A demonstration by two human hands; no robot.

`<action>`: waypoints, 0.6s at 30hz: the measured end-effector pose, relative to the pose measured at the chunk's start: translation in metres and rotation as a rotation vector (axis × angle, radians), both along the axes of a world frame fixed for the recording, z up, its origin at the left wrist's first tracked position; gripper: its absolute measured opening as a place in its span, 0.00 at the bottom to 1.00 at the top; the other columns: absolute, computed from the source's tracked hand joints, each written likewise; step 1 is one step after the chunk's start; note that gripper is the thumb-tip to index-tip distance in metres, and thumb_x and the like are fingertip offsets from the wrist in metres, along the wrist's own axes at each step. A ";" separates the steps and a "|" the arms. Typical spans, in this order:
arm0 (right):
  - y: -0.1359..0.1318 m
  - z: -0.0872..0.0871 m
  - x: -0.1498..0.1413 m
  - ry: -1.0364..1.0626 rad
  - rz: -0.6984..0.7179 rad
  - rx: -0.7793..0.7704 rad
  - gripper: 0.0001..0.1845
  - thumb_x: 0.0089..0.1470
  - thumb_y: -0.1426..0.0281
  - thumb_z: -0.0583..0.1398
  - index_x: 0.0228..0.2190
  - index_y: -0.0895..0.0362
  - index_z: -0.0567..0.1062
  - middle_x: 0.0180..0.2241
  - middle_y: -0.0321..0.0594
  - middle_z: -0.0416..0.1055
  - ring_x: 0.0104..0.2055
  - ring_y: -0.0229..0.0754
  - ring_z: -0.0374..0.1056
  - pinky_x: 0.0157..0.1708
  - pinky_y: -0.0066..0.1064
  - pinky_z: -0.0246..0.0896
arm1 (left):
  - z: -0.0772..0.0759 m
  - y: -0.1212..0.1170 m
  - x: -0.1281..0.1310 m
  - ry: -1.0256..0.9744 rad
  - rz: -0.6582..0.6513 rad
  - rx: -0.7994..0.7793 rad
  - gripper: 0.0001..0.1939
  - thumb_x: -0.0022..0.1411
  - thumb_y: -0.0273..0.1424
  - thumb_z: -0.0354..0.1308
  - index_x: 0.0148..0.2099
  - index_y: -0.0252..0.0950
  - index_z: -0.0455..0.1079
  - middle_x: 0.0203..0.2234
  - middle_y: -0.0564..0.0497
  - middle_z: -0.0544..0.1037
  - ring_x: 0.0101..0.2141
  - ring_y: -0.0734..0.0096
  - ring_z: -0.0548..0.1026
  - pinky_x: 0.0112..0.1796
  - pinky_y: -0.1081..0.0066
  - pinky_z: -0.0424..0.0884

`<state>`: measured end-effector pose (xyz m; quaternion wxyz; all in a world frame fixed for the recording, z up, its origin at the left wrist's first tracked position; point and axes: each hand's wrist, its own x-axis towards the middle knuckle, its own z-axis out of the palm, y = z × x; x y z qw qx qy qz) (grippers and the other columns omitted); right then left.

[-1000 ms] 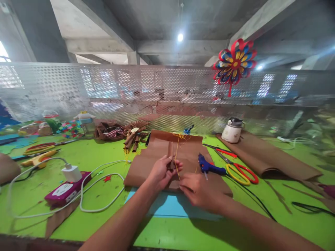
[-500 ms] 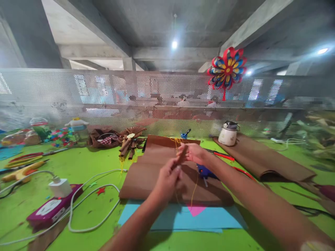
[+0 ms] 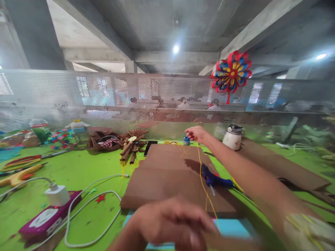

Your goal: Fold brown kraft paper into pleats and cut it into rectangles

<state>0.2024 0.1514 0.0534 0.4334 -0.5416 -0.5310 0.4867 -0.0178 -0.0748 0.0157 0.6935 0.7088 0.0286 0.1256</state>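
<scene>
My left hand (image 3: 175, 221), blurred by motion, is low in the foreground with its fingers curled. A smeared brown paper roll (image 3: 230, 242) extends to the right from its fingers. My right hand (image 3: 197, 134) reaches to the far side of the table, fingertips closed at the top of a small blue jar (image 3: 186, 141); what they pinch is hidden. Loose yellow thread (image 3: 201, 167) runs from near the right hand down over the stacked brown paper (image 3: 157, 181). A blue glue gun (image 3: 213, 179) lies on that paper, below my right forearm.
Left are a purple power strip (image 3: 49, 219), a white cable (image 3: 91, 191), yellow-handled pliers (image 3: 22, 176) and a bundle of brown rolls (image 3: 129, 150). Blue paper (image 3: 235, 226) lies beneath the brown stack. A white flask (image 3: 232, 137) stands right, before a perforated screen (image 3: 162, 90).
My hands have parted: the right went forward to the blue jar, the left came back toward me with the roll. The glue gun and thread on the paper are now uncovered.
</scene>
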 end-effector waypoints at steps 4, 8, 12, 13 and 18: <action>-0.018 -0.005 0.028 -0.182 -0.008 -0.009 0.18 0.59 0.64 0.57 0.49 0.58 0.68 0.49 0.45 0.67 0.46 0.44 0.68 0.43 0.43 0.67 | 0.000 0.022 -0.002 -0.150 0.515 -0.330 0.13 0.60 0.33 0.57 0.46 0.33 0.68 0.19 0.56 0.65 0.16 0.85 0.55 0.17 0.81 0.47; -0.043 -0.009 0.053 -0.293 -0.087 0.041 0.17 0.58 0.65 0.58 0.47 0.60 0.70 0.49 0.47 0.67 0.46 0.45 0.67 0.44 0.41 0.66 | -0.004 0.039 0.001 -0.143 0.756 -0.442 0.13 0.61 0.28 0.54 0.48 0.30 0.66 0.21 0.55 0.65 0.16 0.86 0.55 0.16 0.82 0.42; -0.093 -0.020 0.036 -0.270 -0.021 0.161 0.13 0.57 0.66 0.57 0.38 0.63 0.75 0.45 0.49 0.72 0.48 0.46 0.68 0.43 0.34 0.64 | -0.007 0.039 0.007 -0.117 0.747 -0.426 0.13 0.61 0.28 0.55 0.48 0.30 0.65 0.21 0.54 0.66 0.17 0.86 0.58 0.15 0.82 0.44; -0.109 -0.025 0.026 -0.242 0.032 0.187 0.14 0.58 0.64 0.56 0.39 0.60 0.75 0.44 0.47 0.74 0.46 0.44 0.69 0.42 0.33 0.65 | -0.007 0.037 0.009 -0.123 0.736 -0.413 0.13 0.61 0.29 0.55 0.48 0.30 0.65 0.22 0.54 0.67 0.17 0.85 0.59 0.16 0.82 0.45; -0.180 -0.053 -0.011 0.094 0.632 0.168 0.22 0.58 0.58 0.55 0.47 0.59 0.72 0.33 0.44 0.75 0.36 0.40 0.71 0.36 0.32 0.64 | -0.007 0.032 0.012 -0.166 0.738 -0.355 0.12 0.60 0.30 0.55 0.46 0.30 0.65 0.22 0.53 0.68 0.17 0.85 0.59 0.16 0.80 0.45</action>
